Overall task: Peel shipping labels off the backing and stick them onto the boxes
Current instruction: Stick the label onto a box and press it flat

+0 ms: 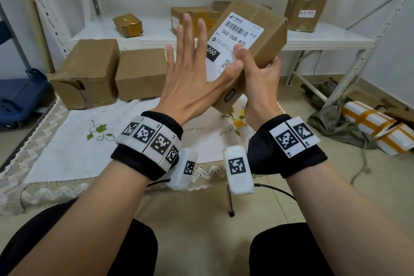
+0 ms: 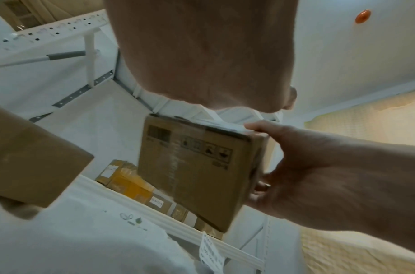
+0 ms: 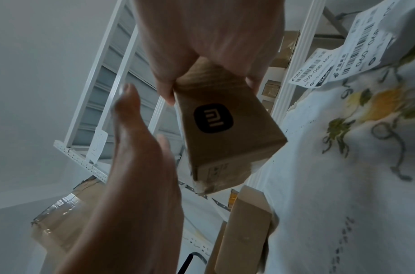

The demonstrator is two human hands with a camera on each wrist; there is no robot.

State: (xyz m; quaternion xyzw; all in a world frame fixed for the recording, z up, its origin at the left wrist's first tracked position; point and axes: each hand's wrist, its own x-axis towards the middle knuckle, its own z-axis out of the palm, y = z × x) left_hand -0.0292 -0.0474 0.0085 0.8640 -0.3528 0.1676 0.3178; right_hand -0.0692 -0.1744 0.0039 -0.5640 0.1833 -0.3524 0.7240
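Observation:
A small brown cardboard box [image 1: 266,36] is held up, tilted, above the cloth. A white shipping label [image 1: 233,38] with a barcode and "060-06B-A05" lies flat on its upper face. My right hand [image 1: 257,71] grips the box's near end, thumb on the label and fingers underneath. My left hand [image 1: 190,63] is flat with straight, spread fingers at the box's left edge, its thumb tip touching the label's lower part. In the right wrist view the box [image 3: 225,133] shows a black logo. A strip of spare labels [image 3: 342,63] lies on the cloth.
Two bigger brown boxes [image 1: 87,71] [image 1: 141,71] stand on the white embroidered cloth [image 1: 74,145] at left. A low white shelf [image 1: 152,38] behind carries several taped boxes. A blue cart [image 1: 20,96] is far left, white parcels with orange tape [image 1: 376,123] far right, a pen [image 1: 230,204] on the floor.

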